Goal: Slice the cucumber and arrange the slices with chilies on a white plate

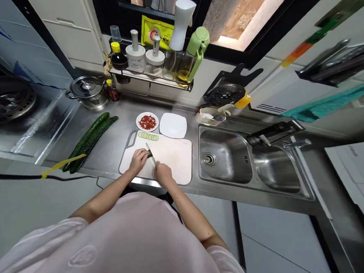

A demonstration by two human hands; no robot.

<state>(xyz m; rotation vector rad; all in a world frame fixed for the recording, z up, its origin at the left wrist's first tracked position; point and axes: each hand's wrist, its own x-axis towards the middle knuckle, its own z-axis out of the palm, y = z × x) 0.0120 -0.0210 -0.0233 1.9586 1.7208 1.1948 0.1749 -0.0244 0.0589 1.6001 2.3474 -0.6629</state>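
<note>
My right hand [164, 174] is closed round the handle of a knife [151, 152], whose blade points up and to the left over the white cutting board [175, 161]. Beside the blade, the fingers of my left hand [139, 160] press on a short piece of cucumber [150, 154], mostly hidden under them. A row of pale green cucumber slices [148, 136] lies along the board's far edge. Behind the board stand a small plate of chopped red pieces [148, 122] and a white square plate [173, 125].
Two whole cucumbers [90, 142] lie on the steel counter to the left, near a lidded pot [87, 91]. A double sink [226, 154] is at the right. Above the counter, a wall rack [150, 78] holds jars and bottles. A black cable [18, 177] crosses at the lower left.
</note>
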